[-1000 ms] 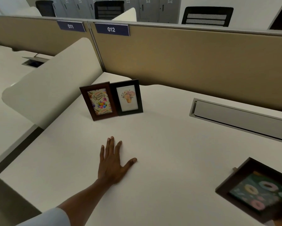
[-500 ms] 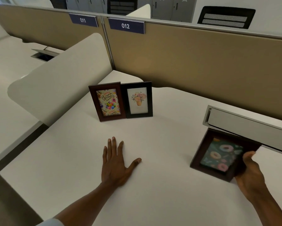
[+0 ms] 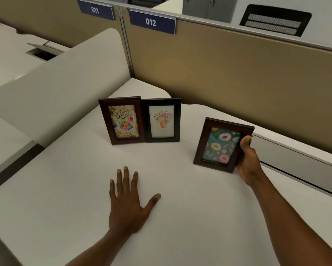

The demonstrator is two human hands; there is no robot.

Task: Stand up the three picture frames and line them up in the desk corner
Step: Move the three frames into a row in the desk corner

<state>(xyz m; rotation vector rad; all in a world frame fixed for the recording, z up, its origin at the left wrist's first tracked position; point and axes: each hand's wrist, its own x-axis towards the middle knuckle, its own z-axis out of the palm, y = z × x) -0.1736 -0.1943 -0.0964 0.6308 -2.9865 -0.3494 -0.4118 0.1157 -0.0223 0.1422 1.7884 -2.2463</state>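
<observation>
The right hand [image 3: 246,160] grips the doughnut frame [image 3: 221,144] by its right edge, right of centre, well apart from the corner pair. The left hand [image 3: 127,204] lies flat and spread, empty, on the smooth pale desk [image 3: 65,198]. Pushed in carelessly, the doughnut frame could topple the touching birthday frame [image 3: 124,120] and flower frame [image 3: 162,120]: slim dark wooden rectangles, likely glazed.

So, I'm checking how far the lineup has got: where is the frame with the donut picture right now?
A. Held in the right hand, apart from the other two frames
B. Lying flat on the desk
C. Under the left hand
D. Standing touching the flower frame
A: the right hand grips the donut frame by its right edge, with a gap of bare desk between it and the flower frame, which stands beside the birthday frame.
</observation>
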